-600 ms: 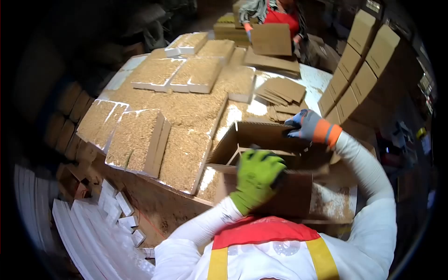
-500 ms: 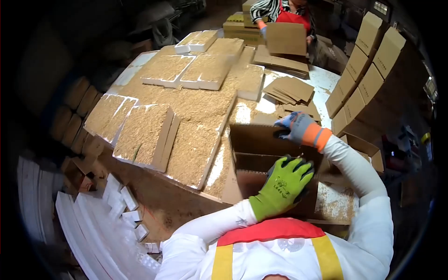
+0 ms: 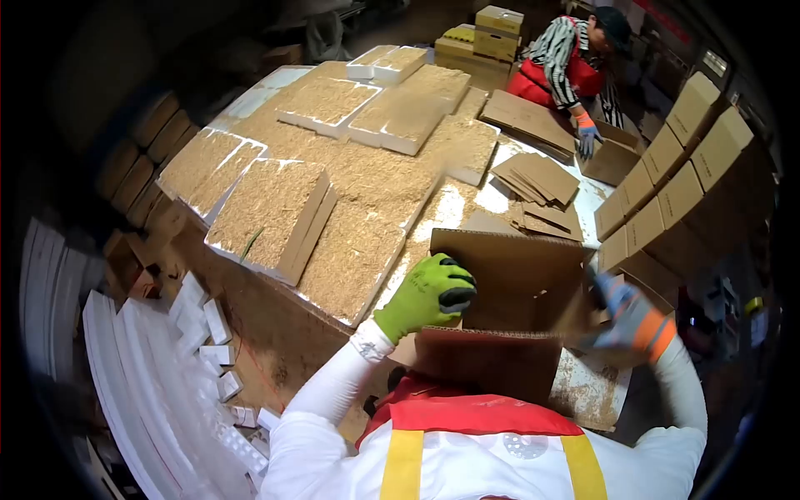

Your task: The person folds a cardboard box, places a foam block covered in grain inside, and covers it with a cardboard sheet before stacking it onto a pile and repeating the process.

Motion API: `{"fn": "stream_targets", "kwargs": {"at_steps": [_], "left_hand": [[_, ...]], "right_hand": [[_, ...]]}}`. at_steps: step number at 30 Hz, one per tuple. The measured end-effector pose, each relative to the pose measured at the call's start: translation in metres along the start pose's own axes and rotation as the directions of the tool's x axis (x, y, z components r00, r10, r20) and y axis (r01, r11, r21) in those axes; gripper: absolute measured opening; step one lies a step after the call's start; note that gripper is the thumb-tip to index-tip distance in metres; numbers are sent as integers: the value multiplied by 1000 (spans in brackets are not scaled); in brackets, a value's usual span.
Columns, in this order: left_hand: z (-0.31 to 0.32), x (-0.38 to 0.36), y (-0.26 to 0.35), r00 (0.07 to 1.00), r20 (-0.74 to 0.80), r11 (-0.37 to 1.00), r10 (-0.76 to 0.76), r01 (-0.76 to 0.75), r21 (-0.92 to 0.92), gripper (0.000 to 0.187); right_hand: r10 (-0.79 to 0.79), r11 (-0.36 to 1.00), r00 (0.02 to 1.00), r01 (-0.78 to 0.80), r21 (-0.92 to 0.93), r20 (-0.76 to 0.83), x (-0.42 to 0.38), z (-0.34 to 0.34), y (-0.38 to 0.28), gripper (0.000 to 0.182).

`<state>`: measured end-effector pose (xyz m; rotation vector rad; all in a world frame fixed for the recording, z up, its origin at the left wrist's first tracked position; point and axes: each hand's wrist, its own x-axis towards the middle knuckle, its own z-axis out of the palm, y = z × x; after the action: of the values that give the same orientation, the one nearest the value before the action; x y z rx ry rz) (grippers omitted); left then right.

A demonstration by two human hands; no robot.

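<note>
The left hand [image 3: 423, 293], in a lime-green knitted glove with dark-coated fingers, has been moved from the near side of the open, brown corrugated-cardboard box [image 3: 512, 258] to its left end. Its fingers are curled in at that end, but whether the wall is pinched between them cannot be told. The right hand [image 3: 629, 318], in a grey-blue glove with an orange cuff, has been brought from the far rim to the right end; it is blurred, with the fingers seemingly half spread, and neither a hold nor firm contact can be made out.

The box is seen right of centre in the lower half of the frame, its mouth up. Its inside is no longer crossed by the green glove — the box is now flanked at both ends, so the handling appears to have been shifted from front and back to the sides. Just beyond it, flat brown cardboard pieces [image 3: 537, 177] are piled on the white-topped worktable [image 3: 588, 202].

In the upper right, a change is also shown — the panel held upright earlier is no longer raised, and a co-worker's gloved hand [image 3: 587, 136] is placed at a smaller brown cardboard box [image 3: 610, 162].
</note>
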<state>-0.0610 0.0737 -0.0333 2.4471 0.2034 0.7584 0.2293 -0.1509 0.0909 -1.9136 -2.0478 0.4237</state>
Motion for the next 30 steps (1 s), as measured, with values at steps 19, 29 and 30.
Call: {"fn": "stream_targets", "kwargs": {"at_steps": [19, 29, 30], "left_hand": [[32, -2, 31, 675, -634, 733, -376, 636, 243, 108], [9, -33, 71, 880, -463, 991, -105, 131, 23, 97], [20, -46, 60, 904, -427, 998, -33, 56, 41, 101]], "right_hand": [[36, 844, 999, -51, -535, -39, 46, 94, 62, 68], [472, -172, 542, -717, 676, 695, -59, 45, 88, 89], [425, -98, 683, -617, 781, 594, -60, 71, 77, 70]]}}
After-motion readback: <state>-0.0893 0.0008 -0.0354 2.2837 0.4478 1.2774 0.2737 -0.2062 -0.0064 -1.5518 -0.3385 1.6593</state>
